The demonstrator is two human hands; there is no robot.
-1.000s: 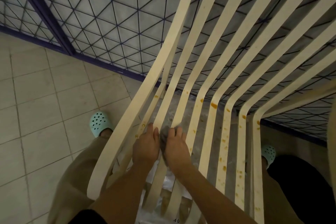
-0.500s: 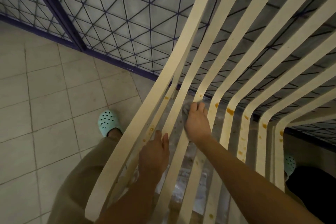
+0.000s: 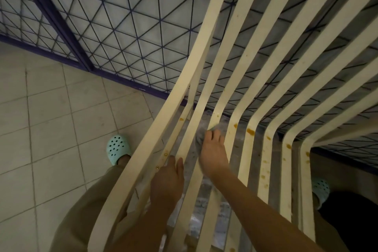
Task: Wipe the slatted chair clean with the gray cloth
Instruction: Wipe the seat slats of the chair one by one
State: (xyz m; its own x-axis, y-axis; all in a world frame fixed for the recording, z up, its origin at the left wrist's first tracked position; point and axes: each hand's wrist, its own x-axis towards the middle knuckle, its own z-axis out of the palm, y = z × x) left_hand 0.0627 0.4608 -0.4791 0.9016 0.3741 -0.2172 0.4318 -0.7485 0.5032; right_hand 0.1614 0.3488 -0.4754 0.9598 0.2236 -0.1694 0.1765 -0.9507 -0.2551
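The cream slatted chair (image 3: 206, 32) fills the right half of the view, its curved slats running from seat up into the backrest. Orange-brown stains (image 3: 250, 131) dot the slats at the bend and down the seat on the right. My right hand (image 3: 212, 152) presses the gray cloth (image 3: 200, 136) onto a slat just below the bend; only a crumpled edge of the cloth shows past my fingers. My left hand (image 3: 167, 184) rests lower on the left slats, fingers lying flat along them, holding the chair.
A dark purple metal grille (image 3: 114, 26) with diamond mesh stands right behind the chair. Pale floor tiles (image 3: 51, 118) lie at left. My feet in mint clogs (image 3: 118, 148) stand on either side of the seat. Crinkled plastic sheeting (image 3: 204, 206) shows beneath the slats.
My right hand slid the cloth up the slat from beside my left hand toward the bend. The left hand stayed on the left slats. The view tilted slightly.
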